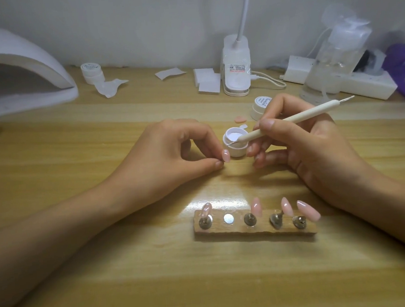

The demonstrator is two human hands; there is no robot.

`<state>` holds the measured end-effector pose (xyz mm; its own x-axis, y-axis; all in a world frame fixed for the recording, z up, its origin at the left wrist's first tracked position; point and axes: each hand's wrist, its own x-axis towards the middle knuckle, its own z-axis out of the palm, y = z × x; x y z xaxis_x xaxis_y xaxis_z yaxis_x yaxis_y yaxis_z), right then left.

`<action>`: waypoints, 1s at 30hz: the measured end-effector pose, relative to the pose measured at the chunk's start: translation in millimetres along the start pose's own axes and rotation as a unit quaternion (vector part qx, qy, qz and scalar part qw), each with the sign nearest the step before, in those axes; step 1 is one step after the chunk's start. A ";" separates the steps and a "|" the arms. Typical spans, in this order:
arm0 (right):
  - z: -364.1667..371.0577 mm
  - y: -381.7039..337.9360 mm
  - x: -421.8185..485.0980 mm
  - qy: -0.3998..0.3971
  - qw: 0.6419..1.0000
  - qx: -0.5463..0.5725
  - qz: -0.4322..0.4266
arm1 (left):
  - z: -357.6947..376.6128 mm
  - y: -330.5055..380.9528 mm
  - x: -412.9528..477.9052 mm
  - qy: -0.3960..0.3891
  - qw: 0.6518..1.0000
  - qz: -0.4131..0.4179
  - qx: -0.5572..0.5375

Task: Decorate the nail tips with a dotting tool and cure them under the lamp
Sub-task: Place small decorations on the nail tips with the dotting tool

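The right hand (317, 144) is gripping the dotting tool (291, 119) like a pen, thumb and forefinger pinching the white shaft. The metal point is dipping into the open white gel pot (236, 152). The tool's long axis is running from the pot at its left end up and away to the far right, where a second metal point is sticking out.

The left hand (167, 156) is pinching one pink nail tip (225, 156) between thumb and forefinger. It is holding the tip just beside the pot's left wall, and I cannot tell whether the two touch. The tip's long axis is pointing roughly near to far.

So the target is lying just left of and a shade nearer than the loaded point. By my reading that calls for only a short hop out of the pot. Four more tips are waiting on the wooden holder (251, 230) nearer the person. The curing lamp (20, 70) is sitting far left, well apart.
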<state>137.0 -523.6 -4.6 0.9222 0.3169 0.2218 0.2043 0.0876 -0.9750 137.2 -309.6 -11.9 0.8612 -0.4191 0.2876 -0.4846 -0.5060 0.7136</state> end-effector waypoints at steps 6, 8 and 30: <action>0.7 -1.1 -0.3 -0.005 1.000 0.003 -0.017 | 0.0 1.4 0.1 0.001 1.000 -0.003 0.003; 0.6 -1.7 -0.7 -0.008 1.000 0.006 -0.019 | 0.2 2.1 0.3 0.003 1.000 -0.006 0.003; 2.5 -2.0 -0.3 -0.014 1.000 -0.026 0.011 | 0.3 1.9 -0.2 0.003 1.000 -0.010 0.004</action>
<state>135.5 -521.6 -2.7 0.9168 0.3452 0.2005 0.2021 0.0318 -0.9788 136.1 -310.7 -10.8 0.8718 -0.4036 0.2776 -0.4684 -0.5207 0.7138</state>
